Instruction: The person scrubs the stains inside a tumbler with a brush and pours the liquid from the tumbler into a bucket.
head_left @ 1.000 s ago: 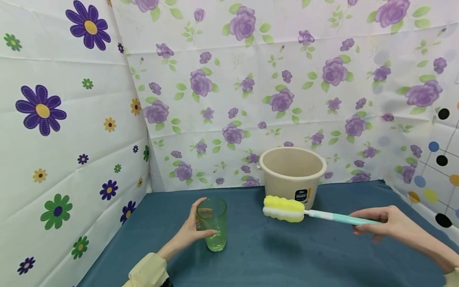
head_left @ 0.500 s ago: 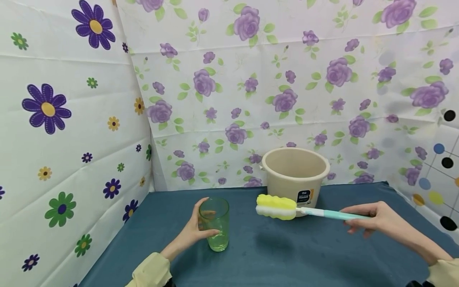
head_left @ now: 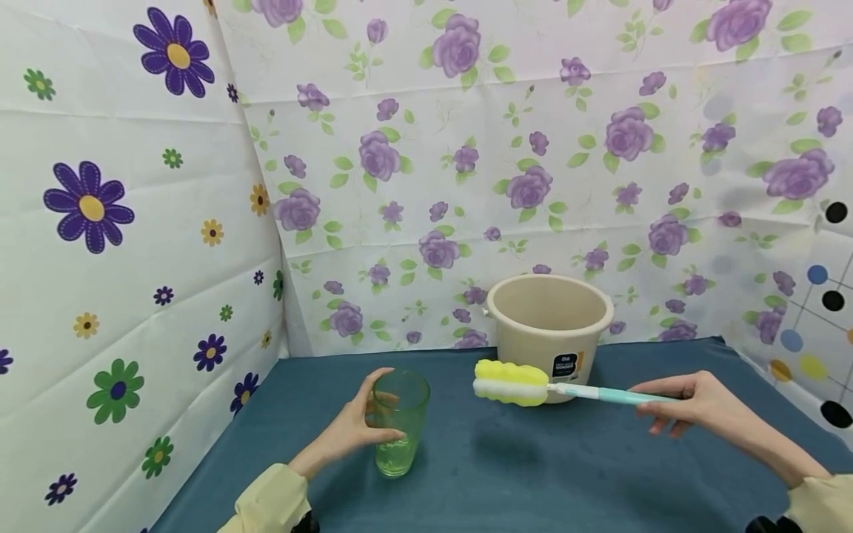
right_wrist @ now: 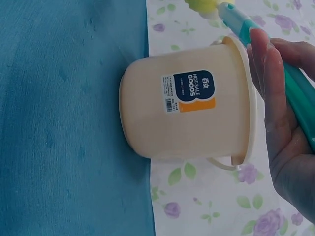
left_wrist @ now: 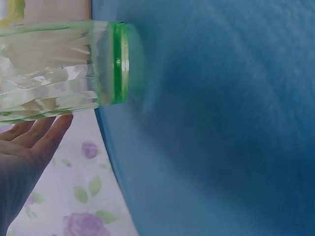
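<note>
My left hand [head_left: 353, 427] grips a clear green drinking glass [head_left: 406, 429] from its left side, fingers behind and thumb in front. The glass leans a little, its rim toward the right. In the left wrist view the thick base of the glass [left_wrist: 118, 64] shows close to the blue cloth. My right hand [head_left: 696, 403] holds a sponge bottle brush [head_left: 511, 383] by its teal and white handle. The yellow and white sponge head points left, level above the cloth, its shadow below it. In the right wrist view the fingers wrap the teal handle [right_wrist: 298, 93].
A beige bucket [head_left: 546, 348] with a label stands at the back, partly behind the brush. Blue cloth [head_left: 466, 488] covers the table. Flower-printed sheets [head_left: 400, 222] hang behind and at the left; a dotted sheet [head_left: 820, 326] is at the right.
The right hand and the brush have moved left, toward the glass. The glass was upright; now it tilts, its base shifted left and nearer. The view has also shifted slightly.
</note>
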Motion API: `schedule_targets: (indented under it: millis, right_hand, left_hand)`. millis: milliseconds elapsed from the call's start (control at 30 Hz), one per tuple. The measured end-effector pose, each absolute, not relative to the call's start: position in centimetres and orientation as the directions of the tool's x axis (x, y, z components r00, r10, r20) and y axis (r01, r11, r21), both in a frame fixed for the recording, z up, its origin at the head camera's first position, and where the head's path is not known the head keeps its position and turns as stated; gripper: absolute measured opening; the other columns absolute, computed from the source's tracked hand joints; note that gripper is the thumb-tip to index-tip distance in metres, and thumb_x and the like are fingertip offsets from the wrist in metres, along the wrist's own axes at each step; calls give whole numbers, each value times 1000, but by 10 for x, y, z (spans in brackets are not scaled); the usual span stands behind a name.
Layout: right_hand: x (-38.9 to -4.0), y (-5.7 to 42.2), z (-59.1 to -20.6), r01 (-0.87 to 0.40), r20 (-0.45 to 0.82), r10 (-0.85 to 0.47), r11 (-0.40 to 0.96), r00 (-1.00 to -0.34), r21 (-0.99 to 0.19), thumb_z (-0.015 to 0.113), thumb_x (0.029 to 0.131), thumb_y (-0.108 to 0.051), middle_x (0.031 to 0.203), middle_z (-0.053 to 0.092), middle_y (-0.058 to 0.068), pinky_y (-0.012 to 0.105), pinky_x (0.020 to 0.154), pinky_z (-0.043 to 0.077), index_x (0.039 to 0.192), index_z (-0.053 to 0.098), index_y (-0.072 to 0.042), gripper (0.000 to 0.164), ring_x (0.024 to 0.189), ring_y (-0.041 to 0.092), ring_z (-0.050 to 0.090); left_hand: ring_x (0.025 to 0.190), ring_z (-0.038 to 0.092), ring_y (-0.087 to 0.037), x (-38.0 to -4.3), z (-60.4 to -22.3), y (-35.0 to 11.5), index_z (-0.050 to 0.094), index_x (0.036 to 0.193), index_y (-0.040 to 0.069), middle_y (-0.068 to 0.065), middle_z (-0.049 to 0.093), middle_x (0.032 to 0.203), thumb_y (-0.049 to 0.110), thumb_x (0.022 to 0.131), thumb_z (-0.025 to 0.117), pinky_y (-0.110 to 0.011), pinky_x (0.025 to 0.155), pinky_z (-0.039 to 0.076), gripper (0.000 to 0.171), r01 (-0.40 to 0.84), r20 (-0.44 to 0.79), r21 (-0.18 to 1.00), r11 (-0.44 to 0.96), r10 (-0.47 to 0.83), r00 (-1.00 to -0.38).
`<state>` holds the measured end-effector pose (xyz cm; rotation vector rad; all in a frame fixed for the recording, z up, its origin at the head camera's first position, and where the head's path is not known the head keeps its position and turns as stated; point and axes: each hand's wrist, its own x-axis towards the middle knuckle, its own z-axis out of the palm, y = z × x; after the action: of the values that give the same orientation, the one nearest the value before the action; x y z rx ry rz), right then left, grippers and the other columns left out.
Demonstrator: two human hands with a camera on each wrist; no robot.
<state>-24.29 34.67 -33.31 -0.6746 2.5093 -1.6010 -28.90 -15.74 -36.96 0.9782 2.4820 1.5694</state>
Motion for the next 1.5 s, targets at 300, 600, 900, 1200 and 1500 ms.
schedule_targets:
  millis: [300,600,900,1200,1500]
  right_hand:
    - [-244,344,-331,-339,172,-423,360,-890,-869,55,91,-11,84,65,18,45,55,49,118,52,14,37,69,36,61]
    - [-243,348,-331,-365,191,-441,351,-877,-862,54,91,-8,81,65,17,45,54,49,118,53,12,33,67,34,62]
    - [-242,354,-328,-353,172,-450,357,-876,-865,53,92,-8,80,65,18,45,54,49,120,53,9,33,66,33,62]
    - [-241,355,-324,-377,178,-518,310,-837,-873,49,92,-2,86,64,19,45,51,48,119,55,7,29,65,33,61]
    - [-243,346,-325,-395,180,-572,277,-800,-876,50,92,0,84,64,18,45,50,48,118,57,4,28,64,33,61]
  left_hand:
    - [94,54,-23,-301,-372,-164,16,141,26,-19,49,117,16,77,74,-35,72,46,87,524,260,776,351,578,-774]
    - [90,52,-14,-314,-373,-161,19,141,35,-6,53,109,35,72,76,-40,74,42,89,622,261,631,464,628,-733]
    - [93,50,-15,-317,-373,-150,19,141,36,-1,50,105,36,69,79,-40,76,42,93,658,239,593,464,679,-695]
    - [106,47,-16,-316,-372,-136,21,141,38,2,42,127,40,67,79,-42,79,42,93,688,207,532,494,712,-671]
    - [96,49,-16,-314,-371,-126,22,140,38,0,46,115,44,67,77,-36,67,44,92,721,188,430,543,727,-660]
